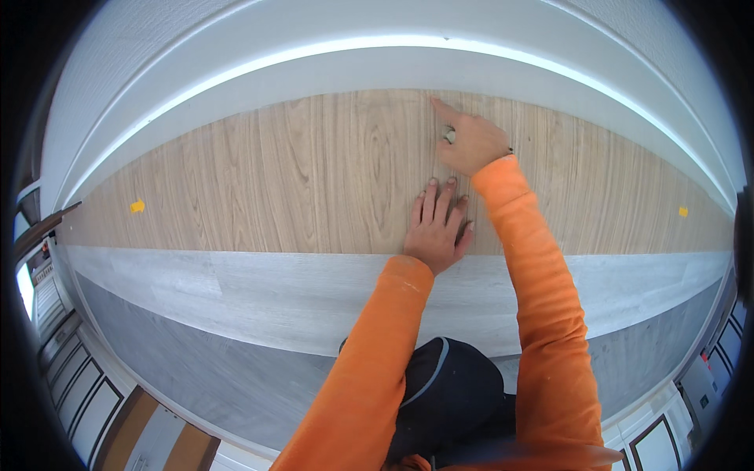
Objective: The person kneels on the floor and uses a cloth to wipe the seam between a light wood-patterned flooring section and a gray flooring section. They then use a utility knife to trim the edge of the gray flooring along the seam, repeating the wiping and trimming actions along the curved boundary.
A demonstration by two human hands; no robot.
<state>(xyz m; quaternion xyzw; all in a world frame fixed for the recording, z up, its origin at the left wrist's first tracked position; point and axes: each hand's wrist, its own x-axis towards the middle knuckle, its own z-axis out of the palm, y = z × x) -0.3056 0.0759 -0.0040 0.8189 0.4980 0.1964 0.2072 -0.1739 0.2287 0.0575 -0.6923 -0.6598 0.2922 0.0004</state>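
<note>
A wide wood-grain panel stretches across the view in front of me. My left hand lies on it near its lower edge, palm down with the fingers spread, holding nothing. Farther up, my right hand reaches to the panel's upper edge. Its index finger is stretched out and touches the panel close to where it meets the white wall. The other fingers are curled around a small pale object; its kind is too small to make out.
A bright strip curves along the white wall. Yellow arrow-shaped stickers mark the panel at left and right. Below it run light grey planks and a darker grey floor. White cabinets stand at lower left.
</note>
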